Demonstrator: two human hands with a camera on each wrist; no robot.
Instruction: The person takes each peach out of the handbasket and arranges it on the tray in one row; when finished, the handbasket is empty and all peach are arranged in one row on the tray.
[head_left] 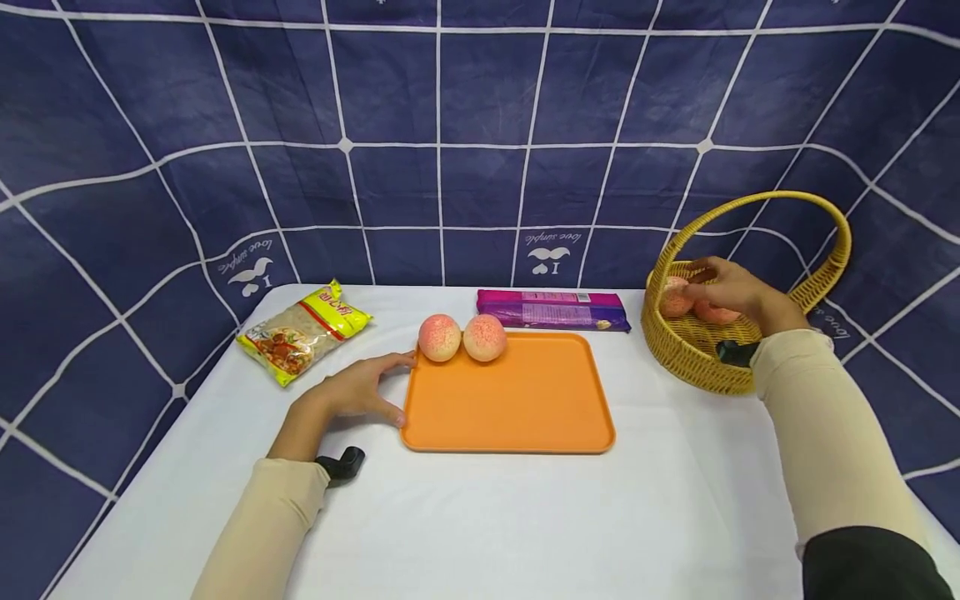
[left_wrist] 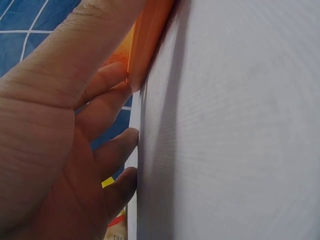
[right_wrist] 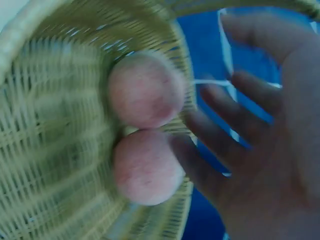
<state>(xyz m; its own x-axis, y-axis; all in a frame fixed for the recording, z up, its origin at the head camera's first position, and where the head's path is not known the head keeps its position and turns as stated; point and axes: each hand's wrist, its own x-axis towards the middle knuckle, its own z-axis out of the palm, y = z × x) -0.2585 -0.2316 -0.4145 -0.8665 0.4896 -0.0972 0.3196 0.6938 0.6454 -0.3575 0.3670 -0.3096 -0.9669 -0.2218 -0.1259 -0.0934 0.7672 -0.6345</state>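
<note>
My left hand (head_left: 356, 390) rests at the left edge of an orange tray (head_left: 517, 408), thumb and fingers spread along its rim. Two pink-and-cream peaches (head_left: 439, 337) stand side by side at the tray's back left corner. On the right, my right hand (head_left: 738, 292) reaches over a yellow woven basket (head_left: 693, 367) with a tall arched handle. Two more peaches (right_wrist: 146, 89) lie together against the basket's wall. In the right wrist view the fingers are spread and blurred, the nearest fingertip right at one peach (right_wrist: 148, 167).
A yellow-and-clear food packet (head_left: 307, 333) lies at the back left of the white-covered table (head_left: 525, 525). Behind the tray lies a long purple-and-pink packet (head_left: 555, 311). A blue checked cloth (head_left: 480, 183) hangs behind the table.
</note>
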